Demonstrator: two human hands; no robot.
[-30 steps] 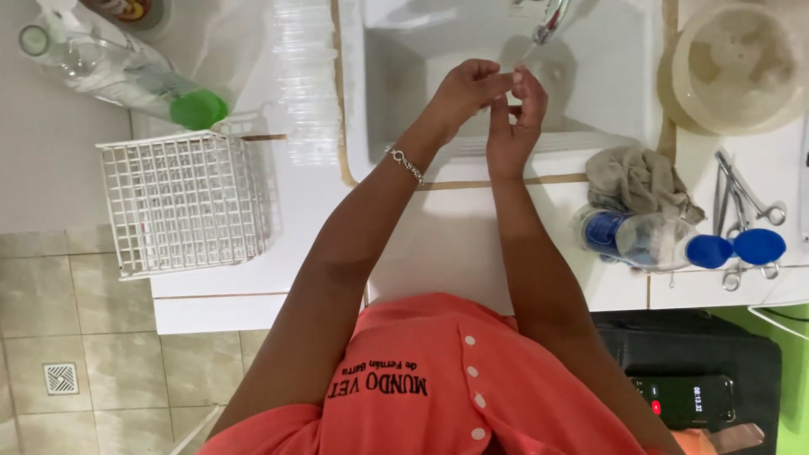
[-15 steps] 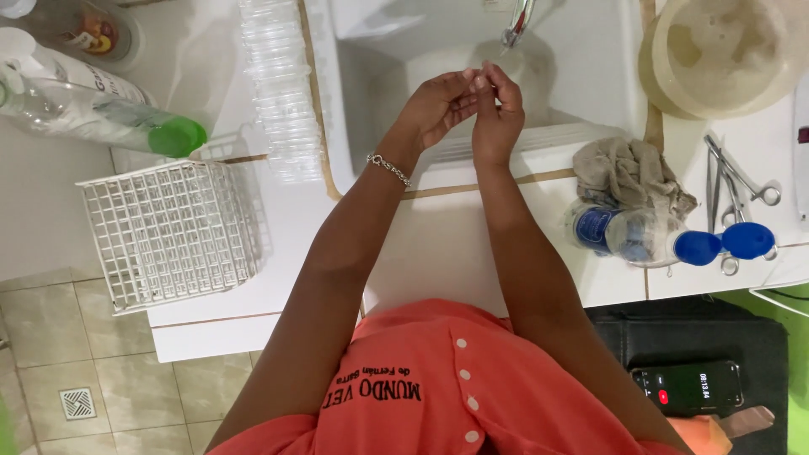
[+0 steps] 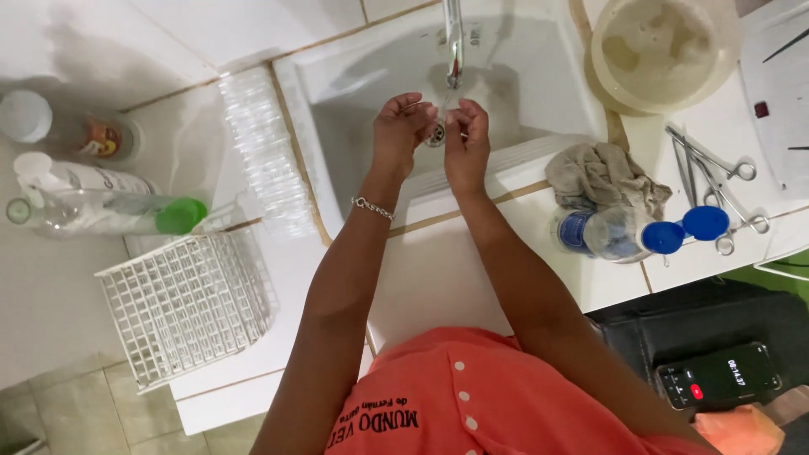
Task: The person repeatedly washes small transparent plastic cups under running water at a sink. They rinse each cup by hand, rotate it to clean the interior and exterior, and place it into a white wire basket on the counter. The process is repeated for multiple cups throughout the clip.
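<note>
Both hands are held over the white sink (image 3: 539, 93), just under the metal tap (image 3: 454, 42). My left hand (image 3: 403, 126), with a thin bracelet at the wrist, and my right hand (image 3: 466, 139) meet at the fingertips. Between them they pinch a small thin object (image 3: 443, 114) that is too small to identify. The drain (image 3: 435, 135) lies directly below the fingers. I cannot tell whether water is running.
A white wire basket (image 3: 185, 303) and a clear bottle with a green cap (image 3: 101, 215) sit at the left. A cream bowl (image 3: 666, 50), a grey cloth (image 3: 602, 181), a blue-capped bottle (image 3: 624, 234) and metal scissors-like tools (image 3: 716, 177) are at the right. A phone (image 3: 716, 375) lies lower right.
The hands stayed together at the fingertips and shifted further into the sink, under the tap. The camera view moved closer and to the left.
</note>
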